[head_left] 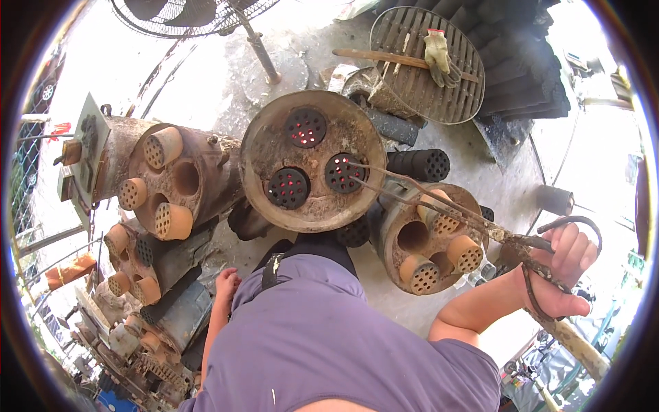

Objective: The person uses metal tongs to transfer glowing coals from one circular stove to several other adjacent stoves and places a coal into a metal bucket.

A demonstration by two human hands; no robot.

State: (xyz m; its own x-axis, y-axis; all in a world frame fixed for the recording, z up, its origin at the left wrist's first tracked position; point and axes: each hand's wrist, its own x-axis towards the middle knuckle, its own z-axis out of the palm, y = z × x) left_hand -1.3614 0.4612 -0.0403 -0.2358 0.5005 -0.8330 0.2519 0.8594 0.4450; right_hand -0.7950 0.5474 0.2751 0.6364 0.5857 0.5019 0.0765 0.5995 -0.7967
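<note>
My right hand [567, 253] is closed on the looped handles of long, rusty metal tongs [439, 202]. Their two thin tips reach the right-hand black honeycomb coal briquette [341, 180] in the round stove [309, 218]; whether they sit in its holes or on top, I cannot tell. Two more black briquettes sit in the same stove top, an upper one [305, 128] and a lower-left one [288, 188]. Red glow shows through the holes of all three. At my left side hangs my left hand [227, 280], fingers curled, with nothing seen in it.
Stoves with pale burnt briquettes stand at left [174, 221] and right [465, 253]. Black briquettes lie beside the right stove [420, 165]. Beyond, a slatted round rack [405, 89] carries a glove [436, 51] and a wooden stick [381, 56]. A standing fan [192, 17] is at the back.
</note>
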